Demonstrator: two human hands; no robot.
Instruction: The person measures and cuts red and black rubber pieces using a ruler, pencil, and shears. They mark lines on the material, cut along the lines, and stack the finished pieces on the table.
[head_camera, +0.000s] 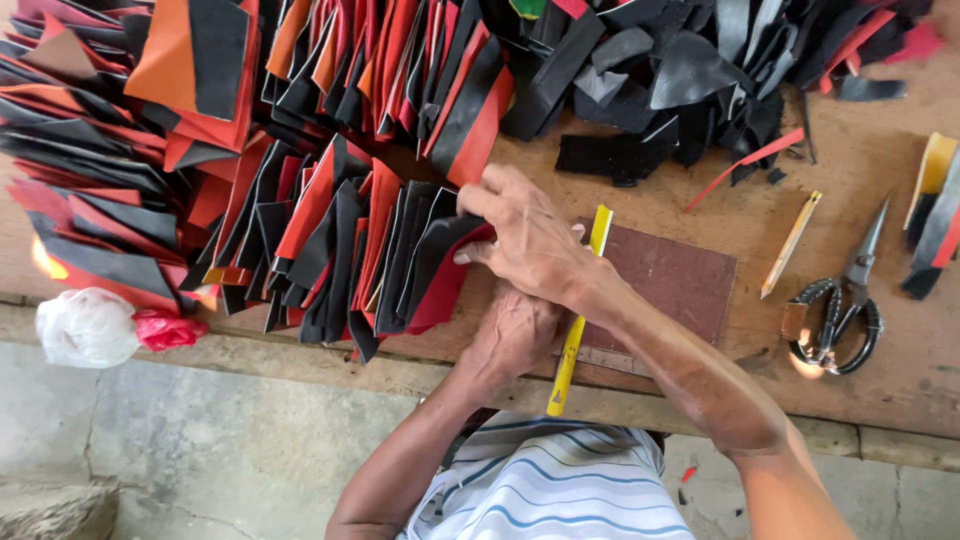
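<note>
**Hands at a stack of red and black cut pieces**

Where the wooden workbench (860, 170) meets its front edge at the far left, a tied white plastic bag (87, 327) lies with a bit of red plastic beside it; what it contains cannot be told. Next comes the large heap of folded red and black pieces (200, 180), stood on edge in rows. The right hand (525, 238) crosses over the left and grips the end piece of the row (440, 260), fingers closed on its black top. The left hand (512, 335) lies beneath that forearm, its fingers hidden, so its grip cannot be told. A yellow ruler (575, 335) runs beside them over a brown cutting pad (670, 280). Further right lie black offcuts (690, 80), a yellow blade (790, 243) and black-handled scissors (840, 310).
</note>
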